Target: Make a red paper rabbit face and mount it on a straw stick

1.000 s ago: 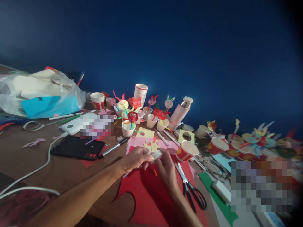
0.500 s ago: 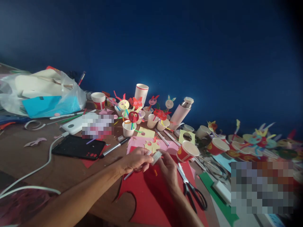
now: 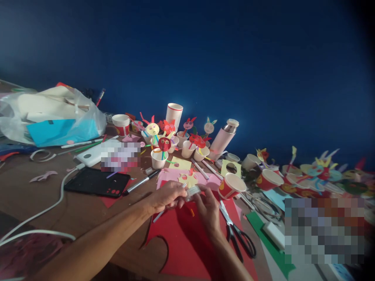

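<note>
Over the red paper sheet, my left hand pinches a thin pale stick whose lower end shows beneath the fingers. A small clear-whitish piece, perhaps a roll of tape, is between the two hands, held by the fingers of my right hand. The fingertips of both hands nearly meet there. A short orange piece lies on the red sheet. Black-handled scissors rest at the sheet's right side, beside a red paper cup.
White cups with paper faces on straws stand behind, near a pink flask and stacked cups. A black phone case, marker and cable are left. More cups and a green strip are right.
The whitish piece has tilted flatter between my fingers. My left hand has shifted slightly left, and the fingers of my right hand have moved a little.
</note>
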Motion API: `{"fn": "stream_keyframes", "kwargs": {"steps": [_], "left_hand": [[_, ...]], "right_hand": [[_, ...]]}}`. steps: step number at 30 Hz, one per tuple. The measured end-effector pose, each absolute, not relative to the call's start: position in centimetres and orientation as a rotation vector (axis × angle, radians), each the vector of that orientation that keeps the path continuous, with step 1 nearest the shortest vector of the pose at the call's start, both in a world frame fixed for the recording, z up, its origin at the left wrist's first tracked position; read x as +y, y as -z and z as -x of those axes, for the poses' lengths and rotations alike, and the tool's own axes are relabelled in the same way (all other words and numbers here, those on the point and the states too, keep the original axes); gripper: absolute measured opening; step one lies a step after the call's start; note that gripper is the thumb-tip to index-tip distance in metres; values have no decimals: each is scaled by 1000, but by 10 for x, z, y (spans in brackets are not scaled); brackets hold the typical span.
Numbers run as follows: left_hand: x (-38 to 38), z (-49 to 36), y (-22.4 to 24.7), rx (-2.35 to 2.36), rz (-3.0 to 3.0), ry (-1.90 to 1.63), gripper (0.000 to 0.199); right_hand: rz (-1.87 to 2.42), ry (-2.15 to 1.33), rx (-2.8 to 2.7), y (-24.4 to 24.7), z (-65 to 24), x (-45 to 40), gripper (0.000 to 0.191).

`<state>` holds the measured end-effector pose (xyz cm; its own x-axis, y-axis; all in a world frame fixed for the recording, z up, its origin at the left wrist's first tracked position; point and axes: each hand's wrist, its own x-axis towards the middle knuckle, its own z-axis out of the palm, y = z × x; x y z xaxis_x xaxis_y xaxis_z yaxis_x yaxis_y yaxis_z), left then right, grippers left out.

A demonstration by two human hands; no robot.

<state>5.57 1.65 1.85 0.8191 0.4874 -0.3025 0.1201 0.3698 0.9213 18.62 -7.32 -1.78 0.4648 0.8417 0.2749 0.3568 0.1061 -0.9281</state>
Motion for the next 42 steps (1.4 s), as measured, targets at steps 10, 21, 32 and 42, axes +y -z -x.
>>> {"fn": "stream_keyframes", "kwargs": {"steps": [10, 21, 32, 42], "left_hand": [[14, -55, -19, 514, -1196, -249, 20], [14, -56, -17, 612, -1372, -290, 29], [13, -54, -23, 601, -1289, -200, 12], [15, -54, -17, 529, -1192, -221, 16]], "right_hand": [[1312, -778, -900, 23, -187, -67, 17], [1468, -693, -1115, 18, -187, -73, 23], [1555, -400, -1251, 16, -193, -75, 20], [1352, -802, -864, 16, -185, -69, 16]]}}
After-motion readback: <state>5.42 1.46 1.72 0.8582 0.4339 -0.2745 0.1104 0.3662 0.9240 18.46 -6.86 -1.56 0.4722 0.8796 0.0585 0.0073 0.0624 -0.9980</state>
